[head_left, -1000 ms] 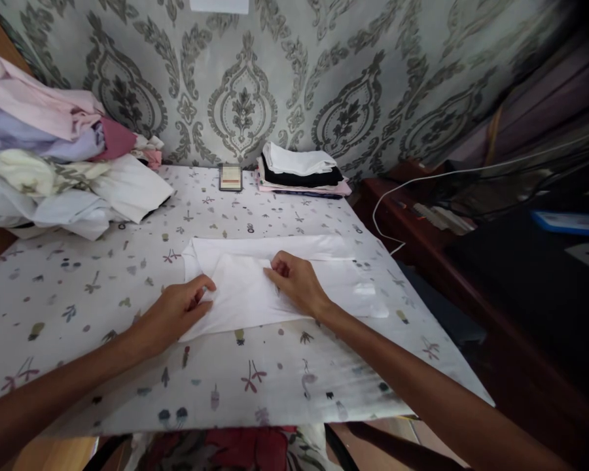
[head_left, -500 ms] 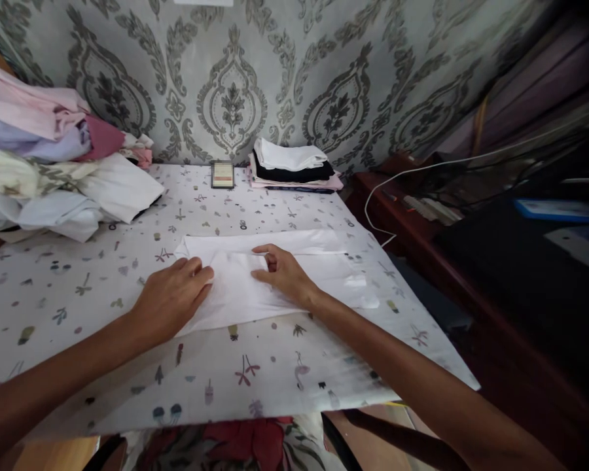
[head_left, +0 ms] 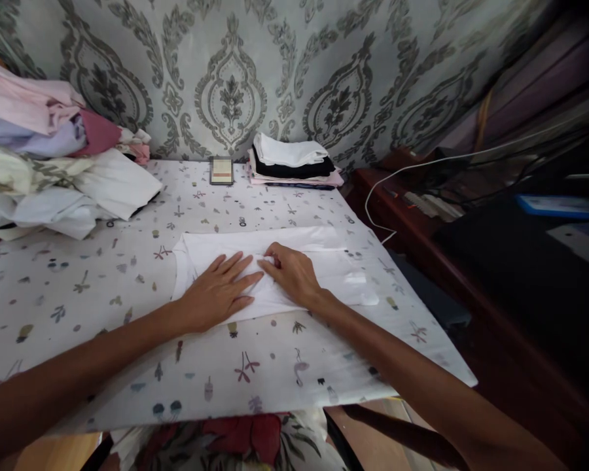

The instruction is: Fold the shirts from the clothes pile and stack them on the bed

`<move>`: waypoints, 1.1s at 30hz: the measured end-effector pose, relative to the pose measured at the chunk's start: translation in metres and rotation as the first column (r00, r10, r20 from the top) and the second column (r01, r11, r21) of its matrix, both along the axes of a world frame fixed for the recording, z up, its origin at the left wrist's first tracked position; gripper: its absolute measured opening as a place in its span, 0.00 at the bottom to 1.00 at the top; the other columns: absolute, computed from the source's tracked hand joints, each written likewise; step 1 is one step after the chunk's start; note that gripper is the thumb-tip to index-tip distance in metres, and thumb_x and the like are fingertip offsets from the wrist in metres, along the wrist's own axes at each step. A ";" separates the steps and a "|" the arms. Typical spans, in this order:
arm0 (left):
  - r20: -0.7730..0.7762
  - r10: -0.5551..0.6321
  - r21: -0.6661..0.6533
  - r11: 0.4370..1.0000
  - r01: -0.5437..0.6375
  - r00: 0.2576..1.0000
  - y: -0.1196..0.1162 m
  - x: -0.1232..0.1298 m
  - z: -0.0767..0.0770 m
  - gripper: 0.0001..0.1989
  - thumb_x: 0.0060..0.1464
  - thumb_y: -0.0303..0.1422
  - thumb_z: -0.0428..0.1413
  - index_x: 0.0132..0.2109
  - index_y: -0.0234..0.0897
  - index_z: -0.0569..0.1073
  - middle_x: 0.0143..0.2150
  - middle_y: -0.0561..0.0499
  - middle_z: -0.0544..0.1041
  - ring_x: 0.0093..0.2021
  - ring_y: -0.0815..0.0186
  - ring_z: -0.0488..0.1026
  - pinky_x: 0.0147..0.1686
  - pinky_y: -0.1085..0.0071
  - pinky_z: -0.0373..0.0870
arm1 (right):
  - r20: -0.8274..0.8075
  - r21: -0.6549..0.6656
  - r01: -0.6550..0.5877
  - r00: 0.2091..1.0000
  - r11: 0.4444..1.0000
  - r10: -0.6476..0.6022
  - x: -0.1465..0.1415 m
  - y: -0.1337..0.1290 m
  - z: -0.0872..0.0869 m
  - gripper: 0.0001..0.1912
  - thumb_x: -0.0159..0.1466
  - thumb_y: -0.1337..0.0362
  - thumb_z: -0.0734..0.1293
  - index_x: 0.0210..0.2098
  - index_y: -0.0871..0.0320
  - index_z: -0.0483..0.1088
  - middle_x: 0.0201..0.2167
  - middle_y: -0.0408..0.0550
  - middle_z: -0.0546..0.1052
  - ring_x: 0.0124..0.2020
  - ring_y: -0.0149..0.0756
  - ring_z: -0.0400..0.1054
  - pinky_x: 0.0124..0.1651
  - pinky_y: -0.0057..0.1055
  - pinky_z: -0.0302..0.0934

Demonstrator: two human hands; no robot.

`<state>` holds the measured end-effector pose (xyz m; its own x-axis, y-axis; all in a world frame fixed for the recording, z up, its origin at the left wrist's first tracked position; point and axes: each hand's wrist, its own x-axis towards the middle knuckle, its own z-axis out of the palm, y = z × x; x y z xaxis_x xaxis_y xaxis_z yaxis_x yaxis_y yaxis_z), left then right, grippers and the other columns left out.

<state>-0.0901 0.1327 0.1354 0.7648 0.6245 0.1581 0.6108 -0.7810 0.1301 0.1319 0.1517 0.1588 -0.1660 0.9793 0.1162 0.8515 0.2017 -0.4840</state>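
Observation:
A white garment [head_left: 331, 265], folded into a long strip, lies across the patterned cloth in front of me; its exact kind is not clear. My left hand [head_left: 216, 289] rests flat on its left half, fingers spread and pressing down. Just right of those fingertips, my right hand [head_left: 294, 273] has thumb and fingers drawn together in a pinch on the fabric. The fingertips of the right hand are partly hidden by the curled fingers. Part of the garment's middle is covered by both hands.
A heap of loose clothes [head_left: 112, 180] sits at the back left of the table [head_left: 269, 366]. A folded stack [head_left: 294, 171] stands by the curtain, beside a small framed card [head_left: 221, 171]. A white cable [head_left: 422, 165] and a dark red desk [head_left: 397, 203] are on the right.
My left hand has opened from a curled grip at the garment's left part and moved right, flat onto it. My right hand has shifted slightly right, still pinching.

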 end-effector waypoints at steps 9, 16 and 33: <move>-0.043 0.017 0.019 1.000 -0.016 0.999 0.000 0.001 0.002 0.28 0.70 0.49 0.38 0.70 0.44 0.59 0.74 0.45 0.56 0.74 0.50 0.46 0.69 0.46 0.48 | 0.191 0.236 -0.526 0.849 0.817 0.492 -0.008 -0.035 -0.010 0.33 0.74 0.49 0.53 0.70 0.63 0.51 0.70 0.62 0.59 0.72 0.47 0.49 0.70 0.51 0.51; -0.079 0.034 0.018 0.999 -0.032 0.996 0.000 0.000 0.003 0.30 0.69 0.52 0.35 0.71 0.49 0.57 0.75 0.45 0.51 0.75 0.50 0.44 0.69 0.46 0.45 | 0.330 0.074 -0.443 0.857 0.894 0.397 0.007 -0.044 -0.028 0.43 0.72 0.41 0.49 0.74 0.65 0.37 0.73 0.63 0.49 0.75 0.45 0.38 0.73 0.53 0.42; 0.155 0.469 -0.290 0.863 -0.413 0.870 0.025 -0.089 0.069 0.22 0.66 0.44 0.42 0.41 0.34 0.74 0.38 0.46 0.76 0.38 0.61 0.72 0.40 0.66 0.67 | 0.252 0.165 -0.464 0.873 0.870 0.417 -0.010 -0.045 -0.001 0.27 0.74 0.54 0.54 0.64 0.67 0.63 0.68 0.66 0.61 0.71 0.50 0.51 0.71 0.55 0.47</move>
